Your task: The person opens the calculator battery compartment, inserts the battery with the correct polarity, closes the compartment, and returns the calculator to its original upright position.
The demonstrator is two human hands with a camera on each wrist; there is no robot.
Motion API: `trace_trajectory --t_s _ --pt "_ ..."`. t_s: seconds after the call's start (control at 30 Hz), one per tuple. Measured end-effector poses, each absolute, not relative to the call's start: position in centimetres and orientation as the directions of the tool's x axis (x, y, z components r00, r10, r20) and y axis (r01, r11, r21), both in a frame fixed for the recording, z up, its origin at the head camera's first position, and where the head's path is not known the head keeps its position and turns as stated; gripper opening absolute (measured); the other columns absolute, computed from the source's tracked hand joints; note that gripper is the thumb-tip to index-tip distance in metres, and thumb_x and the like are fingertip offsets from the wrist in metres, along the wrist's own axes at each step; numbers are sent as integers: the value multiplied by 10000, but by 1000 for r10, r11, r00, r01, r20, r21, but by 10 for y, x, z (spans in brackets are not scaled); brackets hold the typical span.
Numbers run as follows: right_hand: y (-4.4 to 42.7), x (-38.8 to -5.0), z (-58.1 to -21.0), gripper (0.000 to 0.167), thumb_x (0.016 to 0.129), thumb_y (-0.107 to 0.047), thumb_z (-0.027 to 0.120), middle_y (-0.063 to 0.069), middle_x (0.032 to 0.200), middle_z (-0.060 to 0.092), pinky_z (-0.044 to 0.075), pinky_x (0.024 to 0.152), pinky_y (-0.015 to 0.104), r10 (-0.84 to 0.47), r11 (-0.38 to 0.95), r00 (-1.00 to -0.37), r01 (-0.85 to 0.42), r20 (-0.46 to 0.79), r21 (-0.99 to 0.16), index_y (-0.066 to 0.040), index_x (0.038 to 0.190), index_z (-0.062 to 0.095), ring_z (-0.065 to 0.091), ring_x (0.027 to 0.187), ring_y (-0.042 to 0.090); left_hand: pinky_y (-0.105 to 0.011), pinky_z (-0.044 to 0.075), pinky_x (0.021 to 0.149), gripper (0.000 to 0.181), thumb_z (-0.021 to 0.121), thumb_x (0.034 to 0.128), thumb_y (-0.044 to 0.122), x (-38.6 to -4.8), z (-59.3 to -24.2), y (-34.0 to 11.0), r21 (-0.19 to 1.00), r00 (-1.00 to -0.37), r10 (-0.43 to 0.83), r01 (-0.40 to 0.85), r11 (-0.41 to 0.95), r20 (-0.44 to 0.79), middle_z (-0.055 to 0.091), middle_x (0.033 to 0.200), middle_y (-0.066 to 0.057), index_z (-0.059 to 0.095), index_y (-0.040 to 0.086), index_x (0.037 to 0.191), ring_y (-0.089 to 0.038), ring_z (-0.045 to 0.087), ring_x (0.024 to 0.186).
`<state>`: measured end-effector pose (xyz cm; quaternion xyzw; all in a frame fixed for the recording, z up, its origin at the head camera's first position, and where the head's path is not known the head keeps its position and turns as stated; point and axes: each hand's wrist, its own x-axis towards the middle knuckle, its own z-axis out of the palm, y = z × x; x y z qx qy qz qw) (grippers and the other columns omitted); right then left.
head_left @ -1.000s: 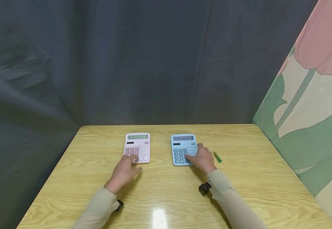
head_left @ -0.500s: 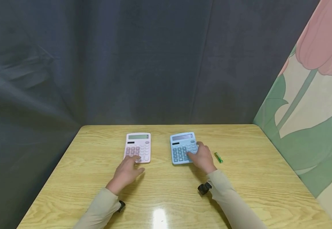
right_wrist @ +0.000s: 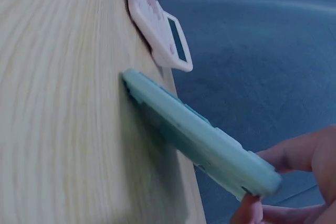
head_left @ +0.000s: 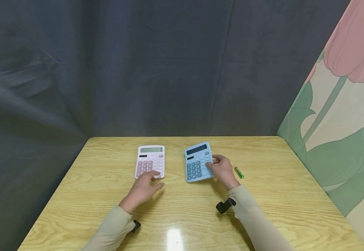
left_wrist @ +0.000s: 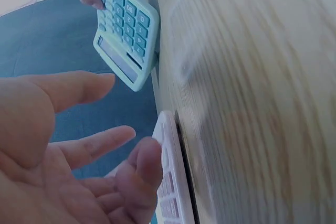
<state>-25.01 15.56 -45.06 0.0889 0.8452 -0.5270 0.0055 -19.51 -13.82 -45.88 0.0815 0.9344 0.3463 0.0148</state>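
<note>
In the head view, a blue calculator (head_left: 197, 163) is tilted, its right side raised off the table. My right hand (head_left: 224, 171) pinches that raised edge, thumb on the key face and fingers beneath. The right wrist view shows the opposite edge of the blue calculator (right_wrist: 197, 132) low, at or near the wood. A pink calculator (head_left: 150, 158) lies face up to its left. Over its lower keys hovers my left hand (head_left: 143, 189), fingers loosely bent with nothing held; in the left wrist view a gap shows between thumb and fingers. Whether a fingertip touches the pink calculator is unclear.
A small green battery (head_left: 239, 172) lies on the wooden table (head_left: 182, 205), just right of my right hand. Dark cloth (head_left: 169, 69) hangs behind the table's far edge. A wall with a tulip picture (head_left: 335, 139) borders the right side.
My right hand has raised the blue calculator's right side, so it went from flat to tilted left. My left hand has shifted slightly right across the pink calculator's lower end.
</note>
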Motion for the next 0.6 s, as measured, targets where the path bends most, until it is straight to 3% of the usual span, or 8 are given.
trace_trajectory --t_s 0.1,0.33,0.6 --pt "152 -247 -446 547 906 -113 666 164 1097 567 494 685 250 154 407 -984 146 -90 -902 46 1404 505 584 863 200 -485 517 906 439 717 923 263 -195 -460 -135 699 -979 201 174 694 43 681 1128 -154 641 25 1284 -293 638 1039" --pt "141 -237 -434 567 876 -87 646 171 1075 561 452 612 249 129 425 -991 76 -23 -902 47 1409 503 543 763 163 -364 554 663 487 637 991 276 -197 -455 -126 862 -956 292 119 493 -35 658 1119 -139 559 -10 1377 -278 698 842" --pt "120 -222 -427 525 868 -72 662 165 1085 574 496 571 259 81 442 -996 9 30 -897 55 1364 547 590 725 147 -411 591 730 584 546 1042 302 -205 -453 -109 952 -913 405 75 297 -54 591 1288 -219 397 -33 1496 -399 638 1042"
